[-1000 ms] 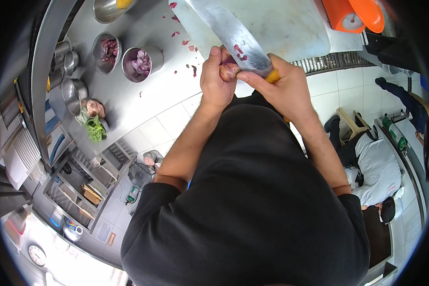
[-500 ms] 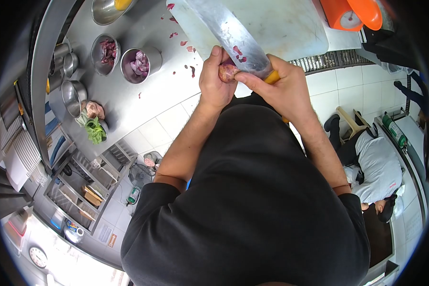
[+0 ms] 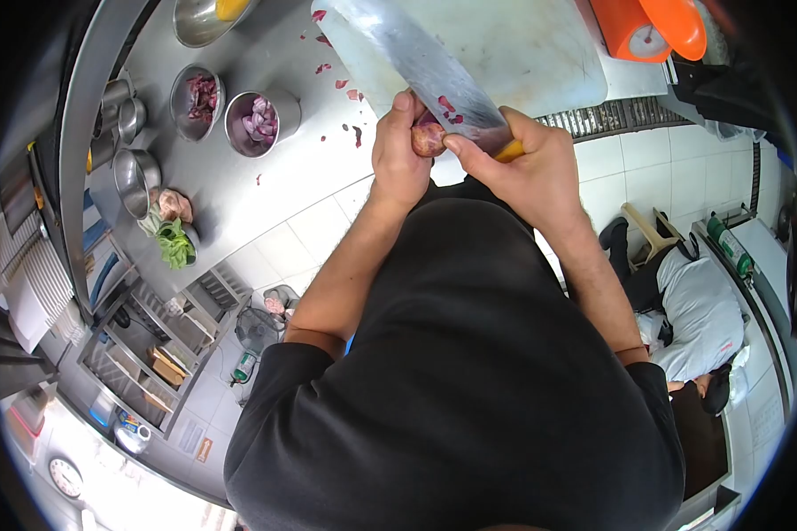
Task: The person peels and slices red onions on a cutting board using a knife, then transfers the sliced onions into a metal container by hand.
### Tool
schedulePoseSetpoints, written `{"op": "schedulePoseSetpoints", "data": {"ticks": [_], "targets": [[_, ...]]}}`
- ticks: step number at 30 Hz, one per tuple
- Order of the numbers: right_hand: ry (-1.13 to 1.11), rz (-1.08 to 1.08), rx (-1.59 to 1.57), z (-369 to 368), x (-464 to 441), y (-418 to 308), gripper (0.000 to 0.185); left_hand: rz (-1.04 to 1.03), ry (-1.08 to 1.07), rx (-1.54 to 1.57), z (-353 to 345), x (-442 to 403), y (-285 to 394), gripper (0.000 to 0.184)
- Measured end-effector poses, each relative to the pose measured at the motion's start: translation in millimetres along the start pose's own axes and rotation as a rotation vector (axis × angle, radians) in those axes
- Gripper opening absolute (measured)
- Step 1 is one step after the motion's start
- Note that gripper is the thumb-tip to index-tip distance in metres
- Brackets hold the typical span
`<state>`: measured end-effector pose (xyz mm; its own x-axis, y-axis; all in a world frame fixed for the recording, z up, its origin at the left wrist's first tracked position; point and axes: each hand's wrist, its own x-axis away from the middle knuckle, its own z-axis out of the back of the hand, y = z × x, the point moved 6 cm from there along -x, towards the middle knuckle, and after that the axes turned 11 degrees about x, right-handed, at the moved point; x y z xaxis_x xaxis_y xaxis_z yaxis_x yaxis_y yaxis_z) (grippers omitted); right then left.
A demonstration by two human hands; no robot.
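My left hand is closed around a small reddish shallot near the edge of the steel counter. In my right hand is a large kitchen knife, gripped where its yellow handle meets the wide blade. The right thumb reaches across to the shallot, and the blade lies against its far side. Bits of red skin stick to the blade. Beyond the hands is a pale cutting board, partly covered by the knife.
Left on the counter stand a bowl of red peelings, a steel pot of peeled shallots, an empty-looking bowl and leafy greens. Skin scraps dot the steel. An orange scale is at right; a person sits behind.
Both hands have shifted slightly right and down with the knife and shallot. The shallot appears turned a little in the fingers, and the blade's angle has changed slightly.
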<state>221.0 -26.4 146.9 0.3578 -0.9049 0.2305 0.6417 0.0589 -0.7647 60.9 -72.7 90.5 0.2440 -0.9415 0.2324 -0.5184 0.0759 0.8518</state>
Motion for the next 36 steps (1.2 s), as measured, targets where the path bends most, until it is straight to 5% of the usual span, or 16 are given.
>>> {"op": "schedulePoseSetpoints", "data": {"ticks": [8,10,12,14,16,20,23,26,30,36], "targets": [[0.054,0.12,0.077,0.2,1.3,-3.7,0.057,-0.648,0.046,-0.763,2.3,14.4,2.9,0.047],[0.047,0.126,0.088,0.5,2.1,-2.3,0.06,-0.676,0.075,-0.733,6.3,13.2,-3.4,0.041],[0.018,0.114,0.126,3.0,0.8,-1.8,0.064,-0.428,0.01,-0.361,14.2,4.9,-12.8,0.034],[0.023,0.109,0.074,5.6,0.1,-4.4,0.067,-0.075,-0.04,0.328,9.5,0.2,-8.1,0.027],[0.012,0.097,0.046,7.3,-1.4,-6.3,0.068,0.059,-0.044,0.606,1.8,-0.5,-10.1,0.024],[-0.029,0.083,0.023,4.4,-4.2,-5.9,0.066,-0.274,-0.046,-0.116,4.0,-0.7,-9.0,0.026],[-0.082,0.056,0.045,3.4,-5.5,-8.1,0.062,-0.397,-0.13,-0.372,4.8,4.2,-5.7,0.03],[-0.179,-0.015,-0.082,1.2,-7.9,-6.6,0.055,-0.206,-0.201,-0.2,5.4,-0.4,-0.3,0.031],[-0.284,-0.084,-0.408,-7.4,-10.6,3.7,0.041,0.311,-0.224,0.601,-7.6,-1.3,-4.8,0.034],[-0.28,-0.117,-0.26,-1.9,-21.1,17.5,0.031,0.55,-0.311,0.753,6.8,4.1,-17.3,0.041]]}}
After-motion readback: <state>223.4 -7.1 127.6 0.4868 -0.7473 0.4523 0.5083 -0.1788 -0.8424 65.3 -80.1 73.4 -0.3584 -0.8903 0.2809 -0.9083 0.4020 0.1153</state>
